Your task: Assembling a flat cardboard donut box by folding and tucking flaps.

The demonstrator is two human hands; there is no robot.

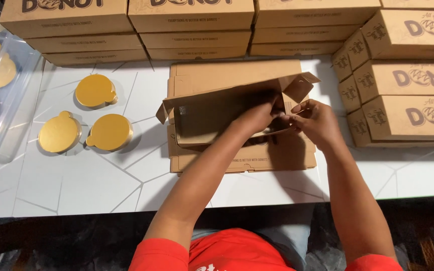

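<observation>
Both hands, left hand (259,114) and right hand (317,120), pinch closed on the half-folded cardboard box (217,108) mid-worktop (101,185) near the back edge; light, stiff, crease-prone, best held at corner flaps.

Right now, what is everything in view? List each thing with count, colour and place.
half-folded brown cardboard box: one, centre, on flat blanks
flat brown cardboard box blanks: small pile, exact count unclear, centre of table
finished brown cardboard boxes: many, stacked along back and right
round gold cake boards: three, on table at left
clear plastic tray: one, far left, holding more gold boards
white table: one
left hand: inside the box
right hand: at the box's right flap
</observation>
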